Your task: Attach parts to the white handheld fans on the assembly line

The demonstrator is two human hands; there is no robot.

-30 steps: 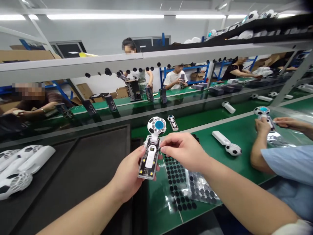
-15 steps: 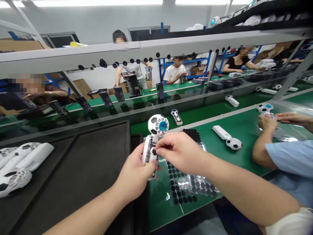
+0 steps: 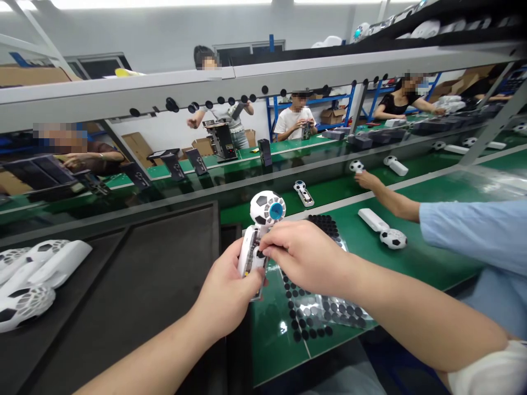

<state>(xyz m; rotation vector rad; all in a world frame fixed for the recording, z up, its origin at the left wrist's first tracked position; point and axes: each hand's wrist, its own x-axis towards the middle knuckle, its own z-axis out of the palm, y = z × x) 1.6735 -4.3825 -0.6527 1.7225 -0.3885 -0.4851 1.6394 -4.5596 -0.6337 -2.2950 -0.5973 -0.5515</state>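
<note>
My left hand [image 3: 230, 288] is wrapped round the white handle of a small handheld fan [image 3: 247, 249] and keeps it upright. The fan's head [image 3: 267, 207] is a ball in white and black football pattern with a blue centre. Its handle is uncovered at the front, and parts inside show. My right hand [image 3: 302, 255] is closed in a pinch against the handle, just below the head. A small dark spot shows at those fingertips; whether they grip it is hidden. Under my right forearm lie sheets of black round stickers [image 3: 304, 323] on the green bench [image 3: 272, 356].
Left is a black tray [image 3: 164, 285] with several football-patterned fans [image 3: 41, 274]. Another fan [image 3: 382, 227] lies on the bench at right; an uncovered one [image 3: 303, 193] is on the green belt. A co-worker's arm [image 3: 391, 200] reaches in from the right. A grey beam [image 3: 247, 82] crosses above.
The co-worker at right has reached forward to the belt with a fan. Fans on the belt have shifted slightly right. Across the line, a standing person has lifted a dark box. My hands hardly moved.
</note>
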